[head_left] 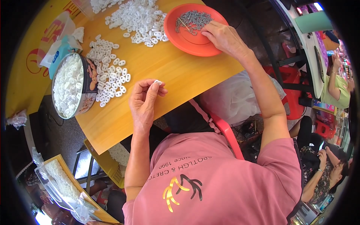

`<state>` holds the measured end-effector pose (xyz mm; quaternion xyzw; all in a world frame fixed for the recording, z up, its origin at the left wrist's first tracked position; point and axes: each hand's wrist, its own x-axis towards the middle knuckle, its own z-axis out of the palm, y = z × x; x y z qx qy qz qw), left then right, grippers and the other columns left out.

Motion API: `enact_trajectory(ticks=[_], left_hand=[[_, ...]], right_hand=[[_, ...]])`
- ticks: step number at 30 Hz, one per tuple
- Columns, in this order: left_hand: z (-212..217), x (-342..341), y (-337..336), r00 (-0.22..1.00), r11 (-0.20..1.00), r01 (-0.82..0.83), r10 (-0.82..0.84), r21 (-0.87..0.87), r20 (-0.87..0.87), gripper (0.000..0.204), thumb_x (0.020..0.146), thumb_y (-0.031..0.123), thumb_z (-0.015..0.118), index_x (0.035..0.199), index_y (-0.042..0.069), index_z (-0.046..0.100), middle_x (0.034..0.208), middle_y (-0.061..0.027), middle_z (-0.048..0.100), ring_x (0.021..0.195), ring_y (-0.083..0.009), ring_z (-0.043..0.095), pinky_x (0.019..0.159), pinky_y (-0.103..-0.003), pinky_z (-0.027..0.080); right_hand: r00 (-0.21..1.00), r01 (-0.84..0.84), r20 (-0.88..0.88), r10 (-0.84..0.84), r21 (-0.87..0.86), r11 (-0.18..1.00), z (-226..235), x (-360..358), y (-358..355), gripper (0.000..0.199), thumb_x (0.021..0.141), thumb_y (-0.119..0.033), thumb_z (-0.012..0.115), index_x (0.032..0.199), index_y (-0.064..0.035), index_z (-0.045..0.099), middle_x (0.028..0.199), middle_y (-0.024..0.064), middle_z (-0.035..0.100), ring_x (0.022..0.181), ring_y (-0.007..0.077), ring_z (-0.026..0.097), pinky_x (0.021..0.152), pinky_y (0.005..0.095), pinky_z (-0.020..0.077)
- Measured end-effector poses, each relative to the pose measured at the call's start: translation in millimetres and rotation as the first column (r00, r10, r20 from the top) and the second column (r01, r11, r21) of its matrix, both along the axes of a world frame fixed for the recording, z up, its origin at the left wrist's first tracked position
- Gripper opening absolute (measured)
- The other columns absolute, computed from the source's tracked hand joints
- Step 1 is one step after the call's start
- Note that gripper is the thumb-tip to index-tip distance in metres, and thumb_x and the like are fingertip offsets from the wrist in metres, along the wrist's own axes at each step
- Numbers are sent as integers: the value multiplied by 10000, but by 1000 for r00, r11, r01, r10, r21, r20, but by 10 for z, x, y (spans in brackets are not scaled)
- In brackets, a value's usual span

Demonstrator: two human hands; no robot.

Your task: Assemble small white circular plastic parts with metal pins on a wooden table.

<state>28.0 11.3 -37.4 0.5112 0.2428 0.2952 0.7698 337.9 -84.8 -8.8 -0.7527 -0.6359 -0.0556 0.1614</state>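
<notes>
My left hand (pixel 145 99), raised over the table's near edge, pinches a small white plastic piece (pixel 158 82) between thumb and fingertips. At the far right, my right hand (pixel 225 39) reaches over the rim of an orange-red plate (pixel 183 47). Its thumb and fingers close at the edge of a pile of small grey metal parts (pixel 191 20); whatever they hold is hidden. A thin light stick (pixel 183 24) lies across that pile. Loose white oval pieces with two holes (pixel 112 80) spread to the left of my left hand.
A round tub (pixel 67 88) full of white pieces stands at the table's left edge, beside a blue-and-white packet (pixel 60 54). A bigger white heap (pixel 138 18) lies at the back of the wooden table (pixel 180 73). Below sits a yellow basket (pixel 107 163). Other people are at the right.
</notes>
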Motion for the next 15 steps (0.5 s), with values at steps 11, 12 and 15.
enact_trajectory(ticks=[11,12,15], left_hand=[[-3,-16,-4,1000,1000,-1,1,-10,-2,149,958,102,612,1045,-16,588,958,-109,663,804,-160,637,757,-282,512],[0,-16,-5,1000,1000,-6,5,-19,-8,146,958,103,610,1040,-16,588,948,-107,662,797,-158,636,749,-281,512],[45,-6,-8,999,996,-34,32,-79,-38,140,960,106,607,1030,-13,587,926,-103,661,774,-153,634,729,-279,512]], right_hand=[[827,190,-522,-207,-87,978,186,-85,-41,202,930,-211,617,953,-17,670,754,98,630,637,176,604,607,315,493],[783,203,-587,-207,-73,976,212,-133,-42,210,931,-215,624,961,-11,665,741,67,614,620,130,573,597,289,482],[678,183,-719,-154,-37,982,275,-364,-36,223,935,-224,634,963,-3,654,732,15,596,614,72,546,586,247,467]])
